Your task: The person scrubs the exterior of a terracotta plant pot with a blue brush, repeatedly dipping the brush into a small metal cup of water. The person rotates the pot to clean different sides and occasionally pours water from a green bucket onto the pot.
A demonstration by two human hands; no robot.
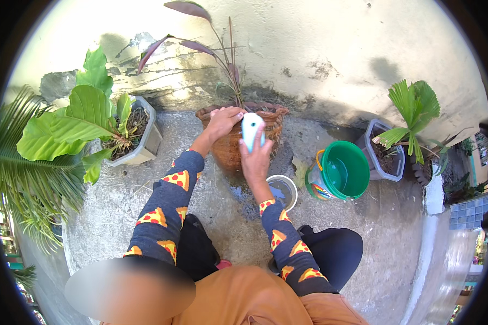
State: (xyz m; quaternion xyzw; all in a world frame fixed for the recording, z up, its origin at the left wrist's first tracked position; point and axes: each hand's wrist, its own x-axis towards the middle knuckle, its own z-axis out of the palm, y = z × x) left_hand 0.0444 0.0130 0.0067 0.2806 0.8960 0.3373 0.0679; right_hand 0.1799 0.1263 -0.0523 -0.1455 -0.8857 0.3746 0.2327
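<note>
A brown terracotta pot (227,156), wet on its lower side, stands against the wall with a purple-leaved plant (234,83) growing from it. My left hand (224,121) rests on the pot's near rim. In my right hand (256,158) is a pale blue scrub brush (252,125) with a hole in its end, held against the pot's front. Its bristles are hidden. Just right of my right wrist sits a small white-rimmed tub (295,193) with greyish water in it. The ground below the pot is wet.
Right of the tub stands a green bucket (358,170) with an orange handle and some water inside. Potted plants flank the pot: a broad-leaved one in a grey planter (150,140) at left, a fan-leaved one in another planter (368,148) at right. A stained wall (301,44) rises behind.
</note>
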